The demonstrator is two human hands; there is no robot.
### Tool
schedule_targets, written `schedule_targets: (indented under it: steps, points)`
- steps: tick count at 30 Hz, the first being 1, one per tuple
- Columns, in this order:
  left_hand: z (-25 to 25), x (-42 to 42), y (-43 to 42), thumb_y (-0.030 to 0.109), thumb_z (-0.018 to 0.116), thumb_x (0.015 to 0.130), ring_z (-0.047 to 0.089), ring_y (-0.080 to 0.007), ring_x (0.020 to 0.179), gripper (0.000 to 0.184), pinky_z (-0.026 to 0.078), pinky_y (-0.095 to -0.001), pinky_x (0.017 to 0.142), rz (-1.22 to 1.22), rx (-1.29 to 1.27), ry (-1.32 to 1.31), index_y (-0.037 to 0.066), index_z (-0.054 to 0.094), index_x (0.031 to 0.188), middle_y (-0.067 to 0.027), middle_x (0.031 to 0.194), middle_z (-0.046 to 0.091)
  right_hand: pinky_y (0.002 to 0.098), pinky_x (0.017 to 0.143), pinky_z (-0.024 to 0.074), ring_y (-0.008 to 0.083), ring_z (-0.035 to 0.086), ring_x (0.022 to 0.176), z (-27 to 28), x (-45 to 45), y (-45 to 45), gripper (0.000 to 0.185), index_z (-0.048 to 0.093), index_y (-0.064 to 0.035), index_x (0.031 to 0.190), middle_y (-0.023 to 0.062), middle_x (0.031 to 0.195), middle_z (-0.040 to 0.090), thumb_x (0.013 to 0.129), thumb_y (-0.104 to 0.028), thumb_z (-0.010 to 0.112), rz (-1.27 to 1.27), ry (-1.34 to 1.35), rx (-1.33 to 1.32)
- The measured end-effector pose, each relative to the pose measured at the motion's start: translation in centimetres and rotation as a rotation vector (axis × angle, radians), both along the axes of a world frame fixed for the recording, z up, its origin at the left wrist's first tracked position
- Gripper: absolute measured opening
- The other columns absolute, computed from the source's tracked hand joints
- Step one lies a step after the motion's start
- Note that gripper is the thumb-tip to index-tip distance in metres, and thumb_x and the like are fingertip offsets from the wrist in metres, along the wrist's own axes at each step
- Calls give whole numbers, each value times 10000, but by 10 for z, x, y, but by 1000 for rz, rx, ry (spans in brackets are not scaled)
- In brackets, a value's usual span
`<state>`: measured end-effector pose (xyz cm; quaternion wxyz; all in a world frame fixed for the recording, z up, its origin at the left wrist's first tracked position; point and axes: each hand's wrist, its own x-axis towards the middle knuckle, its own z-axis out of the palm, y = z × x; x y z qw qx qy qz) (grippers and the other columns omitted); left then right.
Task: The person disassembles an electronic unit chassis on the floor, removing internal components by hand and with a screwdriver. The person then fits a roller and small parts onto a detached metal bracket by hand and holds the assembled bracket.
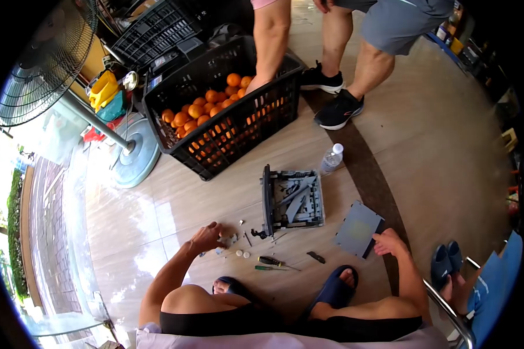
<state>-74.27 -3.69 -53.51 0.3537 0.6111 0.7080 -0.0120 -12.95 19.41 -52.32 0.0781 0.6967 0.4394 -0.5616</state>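
Note:
My left hand (206,237) is low over the floor by a scatter of small parts (234,238), its fingers curled together; what they pinch, if anything, is too small to make out. On the right, my right hand (390,242) grips the edge of a flat grey metal panel (355,228) with a dark side. Between the hands stands an opened device housing (317,200) with loose grey strips inside. In front of my feet lie a black-and-yellow screwdriver (269,260), a green-handled screwdriver (265,267) and a small dark piece (316,256).
A clear bottle with a white cap (332,158) stands behind the housing. Beyond it is a black crate (227,152) of oranges (199,109), with another person's arm (272,43) reaching in. A standing fan (135,152) is at left. Another person's slippered feet (447,264) are at right.

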Motion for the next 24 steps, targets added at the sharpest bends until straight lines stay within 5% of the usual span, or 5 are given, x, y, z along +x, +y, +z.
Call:
schedule_targets:
  steps: [4,9,12,17,24]
  points:
    - [-11,-9,8,292,874,686,655,-362,892,450,531,-436,787,-48,66,-46,49,622,969,-155,902,679,399,613,599,306,694,725,6,-8,13,500,588,93,1119,265,950,679,919,-359,665,159,-71,31]
    - [1,-19,17,191,840,746,681,-151,624,252,557,-292,593,97,-29,-226,70,724,934,-97,757,722,345,528,548,198,629,604,36,-34,49,479,669,66,993,144,777,676,887,-401,687,603,-359,29]
    - [84,-18,44,85,778,812,670,-136,620,138,553,-285,537,185,-13,-317,38,727,930,-65,737,700,343,510,516,172,607,575,77,-66,84,426,691,38,906,124,715,673,890,-387,680,791,-420,44]
    - [235,10,100,93,740,860,683,-163,733,190,601,-300,659,293,190,-540,-44,680,977,-107,846,696,362,640,514,166,646,686,144,-156,137,331,716,-28,876,92,761,697,889,-356,675,1370,175,534]
    - [336,63,173,66,718,889,706,-116,761,234,612,-225,726,70,494,-817,26,665,1113,-55,974,711,267,688,540,136,633,853,327,-302,87,540,572,7,1276,57,1036,653,966,-432,618,1046,718,662]
